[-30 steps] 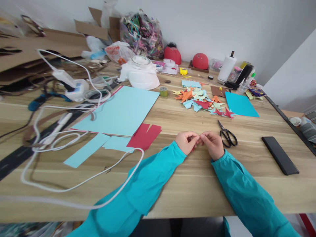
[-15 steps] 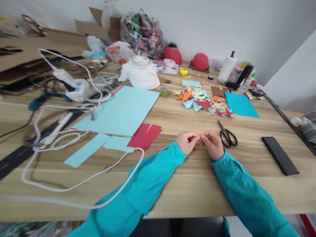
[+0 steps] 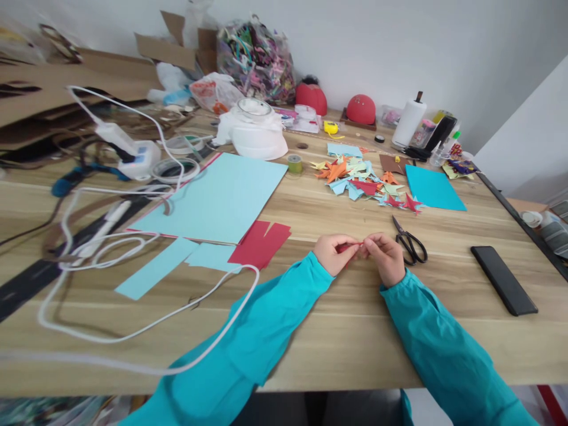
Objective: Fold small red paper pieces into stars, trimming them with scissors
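Between my two hands is a small folded piece of red paper (image 3: 344,247), mostly covered by my fingers. My left hand (image 3: 333,253) pinches it from the left, thumb against fingers. The fingertips of my right hand (image 3: 385,258) close on its right end, almost touching the left fingertips. Black-handled scissors (image 3: 412,247) lie just beyond my right hand. Left of my hands rest red paper pieces (image 3: 261,245), on top of light blue paper (image 3: 210,257). Further back sits a pile of folded paper shapes (image 3: 359,177) in orange, red, blue and pale green.
A black phone (image 3: 503,279) lies at the right. Large light blue sheets (image 3: 217,195) and a looping white cable (image 3: 146,331) spread across the left, the cable passing by my left sleeve. Behind stand a green spool (image 3: 294,164), a bright blue sheet (image 3: 435,187) and a white roll (image 3: 409,121).
My hands have drawn slightly apart at the fingertips, and more of the red paper shows along my left fingers. Everything on the table stays where it was.
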`<state>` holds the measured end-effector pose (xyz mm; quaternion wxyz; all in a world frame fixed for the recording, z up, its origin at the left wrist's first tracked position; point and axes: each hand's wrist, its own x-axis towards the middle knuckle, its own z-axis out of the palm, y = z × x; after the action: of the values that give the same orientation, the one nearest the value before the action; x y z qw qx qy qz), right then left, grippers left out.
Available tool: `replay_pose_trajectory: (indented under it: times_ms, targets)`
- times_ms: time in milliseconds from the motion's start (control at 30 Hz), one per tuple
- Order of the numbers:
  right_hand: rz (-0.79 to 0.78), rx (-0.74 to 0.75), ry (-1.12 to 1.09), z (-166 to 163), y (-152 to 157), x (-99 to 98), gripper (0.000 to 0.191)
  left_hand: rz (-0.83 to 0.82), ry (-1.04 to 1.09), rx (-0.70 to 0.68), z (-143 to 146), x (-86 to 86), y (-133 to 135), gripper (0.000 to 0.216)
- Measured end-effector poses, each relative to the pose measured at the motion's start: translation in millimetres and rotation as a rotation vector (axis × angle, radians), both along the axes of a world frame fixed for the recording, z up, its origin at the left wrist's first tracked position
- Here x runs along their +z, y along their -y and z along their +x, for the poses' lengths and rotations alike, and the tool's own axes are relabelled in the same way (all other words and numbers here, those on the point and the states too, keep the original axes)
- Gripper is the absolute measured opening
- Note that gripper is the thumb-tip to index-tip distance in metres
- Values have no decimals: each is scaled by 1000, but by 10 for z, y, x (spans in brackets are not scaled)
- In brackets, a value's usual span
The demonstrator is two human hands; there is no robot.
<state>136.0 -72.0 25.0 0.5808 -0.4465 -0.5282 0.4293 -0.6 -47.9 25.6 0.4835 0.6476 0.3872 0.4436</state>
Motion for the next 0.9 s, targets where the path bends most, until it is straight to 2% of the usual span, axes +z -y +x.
replay_pose_trajectory:
  times_ms: [100,233,367,600,900]
  targets:
    - [12,14,20,-5,4,-9,22,201,-99,15,-41,37,-12,13]
    - [64,5,105,-2,2,-35,15,487,-229,28,-101,59,-46,12]
    - [135,0,231,11,-4,-66,9,690,-293,5,-150,42,-90,16]
    - [272,-51,500,29,10,-48,5,807,-410,-35,-191,14,-123,20]
    - [321,-98,603,41,6,-73,6,843,-462,-4,-179,-5,-121,20]
